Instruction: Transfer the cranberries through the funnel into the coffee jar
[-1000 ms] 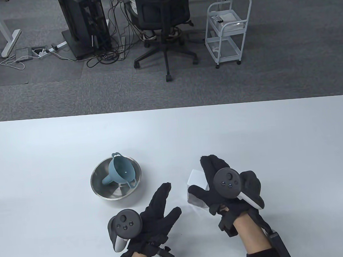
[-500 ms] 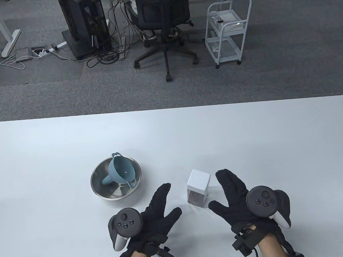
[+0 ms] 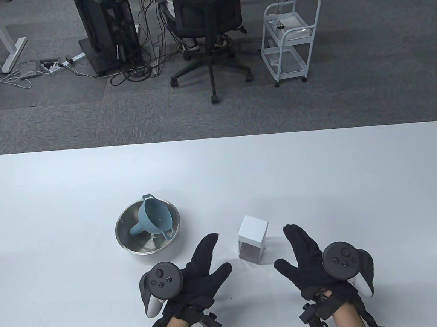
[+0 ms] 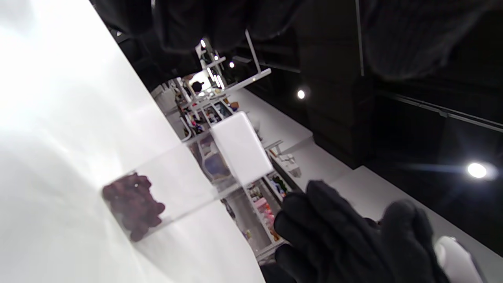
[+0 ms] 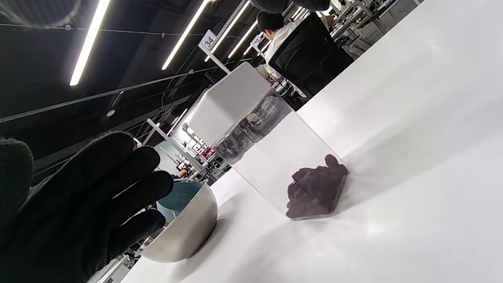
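Observation:
A clear square coffee jar (image 3: 253, 242) with a white lid stands upright on the white table (image 3: 317, 171). Dark red cranberries (image 5: 314, 190) lie at its bottom, also seen in the left wrist view (image 4: 135, 206). A blue funnel (image 3: 153, 217) lies tilted inside a steel bowl (image 3: 122, 224) left of the jar. My left hand (image 3: 207, 262) is open and empty, just left of the jar. My right hand (image 3: 297, 251) is open and empty, just right of the jar. Neither hand touches it.
The bowl (image 5: 184, 232) sits close to the jar's left side. Beyond the table's far edge are an office chair (image 3: 207, 24), a white cart (image 3: 291, 37) and a computer tower (image 3: 106, 29) on the carpet.
My right hand has let go of the jar's lid and drawn back toward me and to the right, fingers spread. The left hand, jar, bowl and funnel have stayed in place.

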`<state>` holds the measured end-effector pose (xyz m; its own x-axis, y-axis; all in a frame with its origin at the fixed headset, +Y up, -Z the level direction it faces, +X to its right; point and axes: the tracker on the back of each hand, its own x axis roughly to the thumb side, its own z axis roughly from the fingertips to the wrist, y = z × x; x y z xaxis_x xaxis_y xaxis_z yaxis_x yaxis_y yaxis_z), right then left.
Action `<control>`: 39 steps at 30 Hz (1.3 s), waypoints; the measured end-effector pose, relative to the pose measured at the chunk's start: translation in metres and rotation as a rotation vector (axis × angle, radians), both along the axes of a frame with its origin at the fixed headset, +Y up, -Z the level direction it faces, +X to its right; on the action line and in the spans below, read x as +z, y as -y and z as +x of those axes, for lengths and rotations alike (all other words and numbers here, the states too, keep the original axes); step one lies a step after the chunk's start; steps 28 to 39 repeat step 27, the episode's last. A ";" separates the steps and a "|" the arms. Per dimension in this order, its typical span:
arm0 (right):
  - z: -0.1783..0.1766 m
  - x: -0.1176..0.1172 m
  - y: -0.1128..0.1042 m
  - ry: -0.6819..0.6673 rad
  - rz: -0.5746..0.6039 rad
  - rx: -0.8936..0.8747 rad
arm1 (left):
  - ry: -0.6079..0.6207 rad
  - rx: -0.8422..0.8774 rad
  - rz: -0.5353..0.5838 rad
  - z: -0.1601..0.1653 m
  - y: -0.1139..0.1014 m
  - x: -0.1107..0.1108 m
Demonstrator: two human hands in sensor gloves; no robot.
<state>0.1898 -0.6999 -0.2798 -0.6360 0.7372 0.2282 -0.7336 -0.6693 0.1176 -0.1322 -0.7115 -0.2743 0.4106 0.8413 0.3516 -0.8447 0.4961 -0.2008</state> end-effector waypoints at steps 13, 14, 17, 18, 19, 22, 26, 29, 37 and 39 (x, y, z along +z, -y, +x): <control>-0.004 0.000 0.003 -0.012 -0.014 0.013 | 0.005 -0.002 -0.002 0.001 0.001 -0.001; -0.004 0.000 0.003 -0.013 -0.014 0.014 | 0.006 -0.002 -0.003 0.001 0.001 -0.001; -0.005 0.000 0.003 -0.018 -0.019 0.014 | 0.006 -0.002 -0.004 0.001 0.002 -0.001; -0.005 0.000 0.003 -0.018 -0.018 0.014 | 0.006 -0.002 -0.004 0.001 0.002 -0.001; -0.005 0.000 0.003 -0.019 -0.019 0.015 | 0.005 -0.003 -0.003 0.001 0.002 -0.001; -0.006 0.000 0.004 -0.020 -0.023 0.020 | 0.007 0.000 -0.003 0.001 0.002 -0.001; -0.007 0.000 0.004 -0.024 -0.029 0.026 | 0.007 -0.003 -0.003 0.001 0.003 -0.001; -0.007 0.000 0.004 -0.024 -0.029 0.027 | 0.008 -0.004 -0.003 0.001 0.003 -0.001; -0.007 0.000 0.004 -0.024 -0.029 0.027 | 0.008 -0.004 -0.003 0.001 0.003 -0.001; -0.007 0.000 0.004 -0.024 -0.029 0.027 | 0.008 -0.004 -0.003 0.001 0.003 -0.001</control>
